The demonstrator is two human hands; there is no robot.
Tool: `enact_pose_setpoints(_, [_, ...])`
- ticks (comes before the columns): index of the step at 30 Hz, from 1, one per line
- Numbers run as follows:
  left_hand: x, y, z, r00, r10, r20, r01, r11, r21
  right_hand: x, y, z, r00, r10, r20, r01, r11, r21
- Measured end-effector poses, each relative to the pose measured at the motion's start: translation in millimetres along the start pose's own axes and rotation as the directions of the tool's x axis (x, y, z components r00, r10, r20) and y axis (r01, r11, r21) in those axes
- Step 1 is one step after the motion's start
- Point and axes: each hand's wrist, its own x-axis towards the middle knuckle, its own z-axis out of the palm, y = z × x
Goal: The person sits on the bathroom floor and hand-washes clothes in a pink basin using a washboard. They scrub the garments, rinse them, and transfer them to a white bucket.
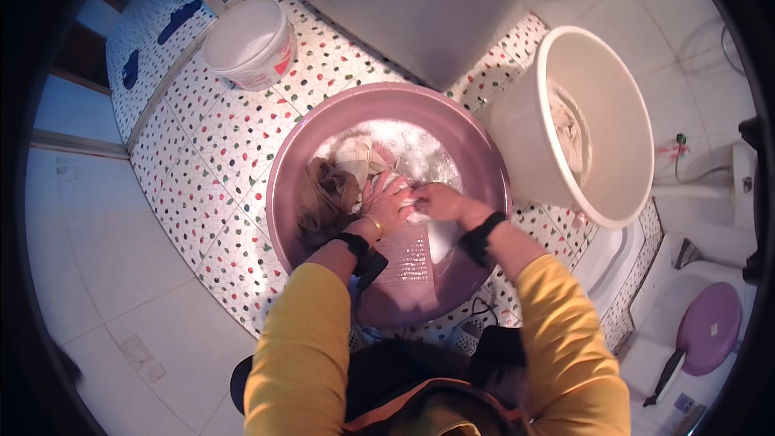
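A pink plastic basin stands in front of me with foamy water in it. My left hand lies with its fingers spread on a wet white cloth, at the top of a ridged washboard. On the cloth's other side, my right hand has its fingers curled onto it and appears to grip it. To the left of my hands, a dark brown cloth is bunched in the basin. Just beyond them floats a beige garment, partly covered by foam.
A tall white tub with a pale cloth inside stands right of the basin. At the upper left sits a white bucket on the speckled tile floor. A grey panel rises behind the basin. A purple paddle-shaped object is at the lower right.
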Motion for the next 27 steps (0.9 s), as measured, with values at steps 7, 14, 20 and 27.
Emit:
enact_pose_setpoints(7, [2.2, 11.8, -1.6, 0.874, 0.072, 0.48, -0.147, 0.982, 0.12, -101.7, 45.9, -13.2, 0.995, 0.031, -0.093, -0.055, 0.964, -0.261])
enact_pose_setpoints(14, [36.5, 27.4, 6.2, 0.946, -0.185, 0.268, 0.145, 0.976, 0.16, -107.7, 29.9, 11.8, 0.958, 0.06, -0.281, -0.014, 0.987, 0.161])
enact_pose_setpoints(20, [-10.6, -14.0, -36.3, 0.982, 0.082, 0.17, -0.07, 0.995, -0.075, -35.5, -7.3, 27.6, 0.987, -0.068, -0.144, 0.065, 0.998, -0.021])
enact_pose_setpoints(27, [4.2, -60.6, -66.3, 0.664, -0.299, 0.685, 0.699, -0.077, -0.711, -3.3, 57.4, 25.6, 0.949, 0.286, -0.136, -0.199, 0.872, 0.446])
